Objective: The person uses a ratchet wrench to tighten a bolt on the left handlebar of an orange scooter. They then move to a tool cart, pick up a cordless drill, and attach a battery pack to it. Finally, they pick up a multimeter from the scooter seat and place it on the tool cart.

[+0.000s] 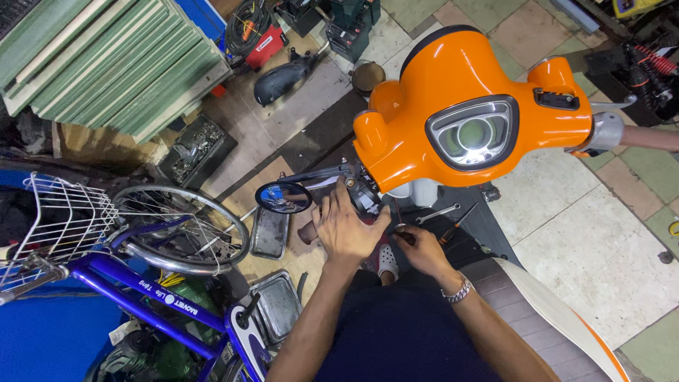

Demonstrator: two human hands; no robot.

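Centre frame, the left hand (344, 228) is wrapped around the handlebar end (362, 194) of an orange scooter (438, 78), grip closed on the black lever and switch block there. Right hand (419, 249), just lower right of it, pinches a thin screwdriver (397, 216) upright, tip up at the underside of the same block; silver bracelet (458, 290) on that wrist. Scooter headlight (472, 133) is oval, grey-rimmed, glossy orange shell around it. Round mirror (283, 197) sticks out left of the left hand, on a dark stem. Wrench (437, 213) and a second screwdriver (458, 223) lie on the dark footboard, right of the hands. Blue bicycle (152, 297) with white wire basket (60, 223) crowds lower left; metal trays (270, 233) on the floor between. Stacked green boards (106, 60) upper left.
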